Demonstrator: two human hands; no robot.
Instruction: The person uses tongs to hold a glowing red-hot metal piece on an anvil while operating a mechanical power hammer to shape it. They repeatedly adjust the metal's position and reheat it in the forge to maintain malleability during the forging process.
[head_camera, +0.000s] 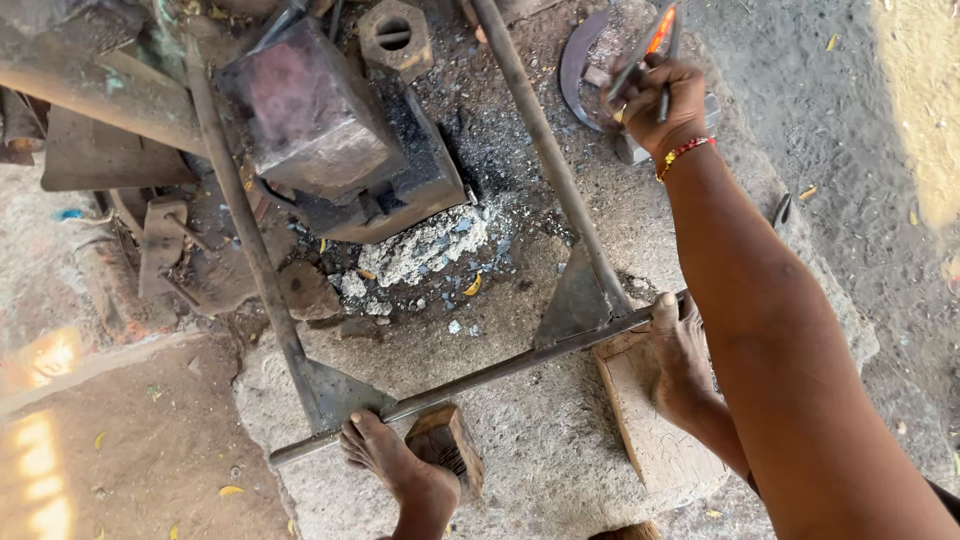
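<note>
Head view, looking down on a rough stone slab (520, 440) with ash (425, 245) and black grit at its middle. At nine o'clock lie rusty scrap plates (100, 150) on the ground. At eleven o'clock sits a heavy dark anvil block (315, 115), with a hexagonal nut (395, 35) just beyond it at twelve. Across the slab rests a welded steel bar frame (480, 375) with two triangular gussets; two long bars run from it toward twelve o'clock. A bare foot (395, 465) at six o'clock presses the frame's left corner, beside a small wooden block (450, 450). Another bare foot (685, 360) at four o'clock stands on a wooden plank (640, 420), touching the cross bar. At one o'clock the right hand (665, 100), with a red bead bracelet, is closed around thin tongs (650, 55) whose tip glows orange, above a curved metal piece (580, 60). No left hand shows
</note>
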